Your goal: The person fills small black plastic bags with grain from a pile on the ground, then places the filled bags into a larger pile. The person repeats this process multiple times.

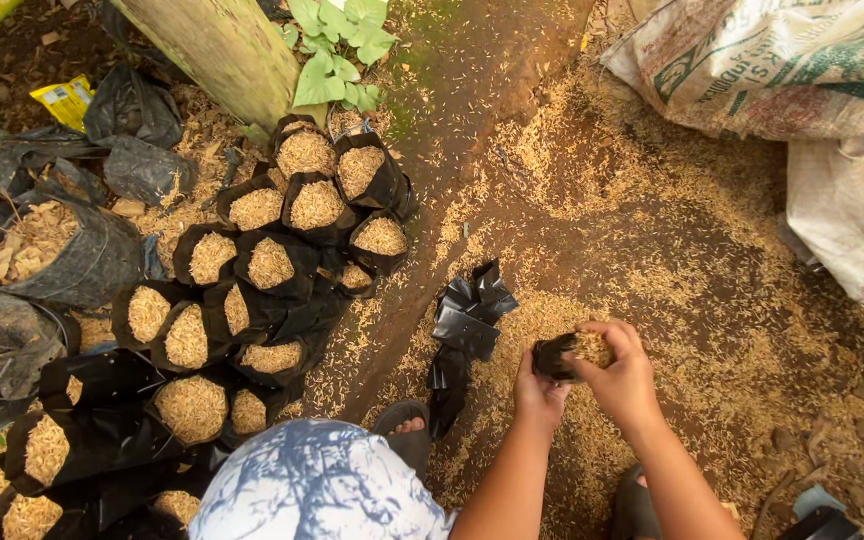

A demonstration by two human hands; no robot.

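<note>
Your left hand (540, 392) grips a small black bag (555, 356) from below, fingers closed around it, while your right hand (620, 375) presses down on the rice husks (592, 347) at its mouth, fingers curled over them. You hold it above the husk-strewn ground (652, 230), near a stack of empty black bags (464, 330); filled bags (272, 265) stand further left.

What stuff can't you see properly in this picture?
- Small black bag, head view: mostly covered by the left hand and right hand.
- Husks in it: only the top shows.
- Sack: cut off by the top and right edges.
- Filled bags: lowest ones hidden behind the blue-white cloth.
- Trunk: cut off at the top edge.
</note>
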